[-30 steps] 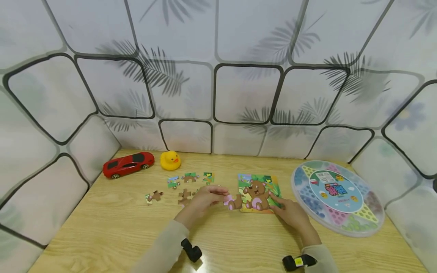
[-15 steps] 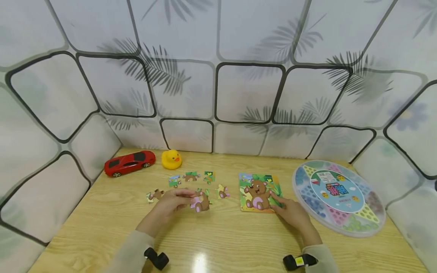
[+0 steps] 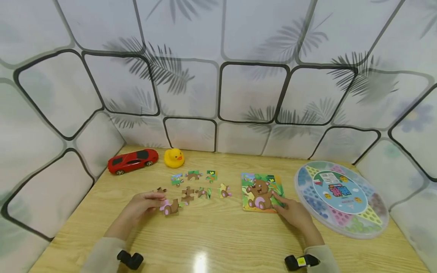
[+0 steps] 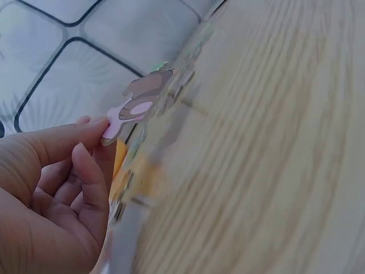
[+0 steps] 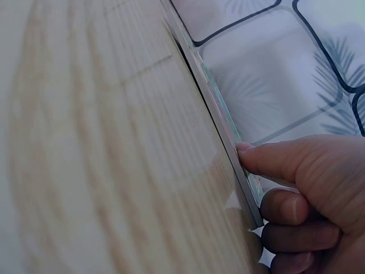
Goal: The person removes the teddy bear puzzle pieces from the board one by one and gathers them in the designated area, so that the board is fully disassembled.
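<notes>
My left hand (image 3: 145, 206) pinches a puzzle piece (image 3: 170, 206) showing a brown and pink bear's foot, at the left of the loose pieces. In the left wrist view the piece (image 4: 142, 97) is seen at a slant, held by its pink end between thumb and finger. My right hand (image 3: 295, 216) holds a square bear picture board (image 3: 259, 193) at its right side, thumb and forefinger apart on it. In the right wrist view the board's edge (image 5: 219, 123) runs past a fingertip, with the other fingers curled beside it. Several loose puzzle pieces (image 3: 187, 195) lie between the hands.
A red toy car (image 3: 133, 161) and a yellow rubber duck (image 3: 174, 157) stand at the back left of the wooden table (image 3: 218, 239). A large round board game (image 3: 341, 199) lies at the right. Patterned cloth walls (image 3: 252, 94) enclose the back and sides.
My left hand has carried the bear's-foot piece leftward, from the picture board's left edge to beyond the loose pieces. My right hand has stayed at the board.
</notes>
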Tool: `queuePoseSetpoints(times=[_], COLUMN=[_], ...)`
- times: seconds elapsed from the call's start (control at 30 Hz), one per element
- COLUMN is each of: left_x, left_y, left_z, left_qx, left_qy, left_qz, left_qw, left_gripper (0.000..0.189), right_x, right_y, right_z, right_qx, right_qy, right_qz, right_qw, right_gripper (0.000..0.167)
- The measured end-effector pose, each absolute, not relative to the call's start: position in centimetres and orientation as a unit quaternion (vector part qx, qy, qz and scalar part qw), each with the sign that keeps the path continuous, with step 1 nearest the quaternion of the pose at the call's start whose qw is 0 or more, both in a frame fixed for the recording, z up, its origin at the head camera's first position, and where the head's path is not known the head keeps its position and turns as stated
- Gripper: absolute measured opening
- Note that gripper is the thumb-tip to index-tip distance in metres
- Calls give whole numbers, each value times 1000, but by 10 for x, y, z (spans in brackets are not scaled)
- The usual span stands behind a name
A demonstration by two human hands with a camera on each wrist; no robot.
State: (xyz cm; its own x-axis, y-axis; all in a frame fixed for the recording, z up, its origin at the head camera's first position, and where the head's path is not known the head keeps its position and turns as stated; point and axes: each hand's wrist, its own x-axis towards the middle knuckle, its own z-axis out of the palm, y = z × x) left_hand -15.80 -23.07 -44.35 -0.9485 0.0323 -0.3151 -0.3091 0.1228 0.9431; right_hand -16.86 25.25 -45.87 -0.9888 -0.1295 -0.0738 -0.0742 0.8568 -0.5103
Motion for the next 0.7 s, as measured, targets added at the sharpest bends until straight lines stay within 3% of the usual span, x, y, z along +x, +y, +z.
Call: queuePoseSetpoints(times=[0.7], left_x=[-159], left_y=[-249], left_z=[-449], left_qx=[-94], left_qy=[742], left_qz=[652], left_qw=[124], left_gripper=[21], right_x=[-169], right_y=[254], right_z=[-461], right_qx=[-47], right_qy=[962], right_qz=[-266], right_qw=[48], right_gripper=[54])
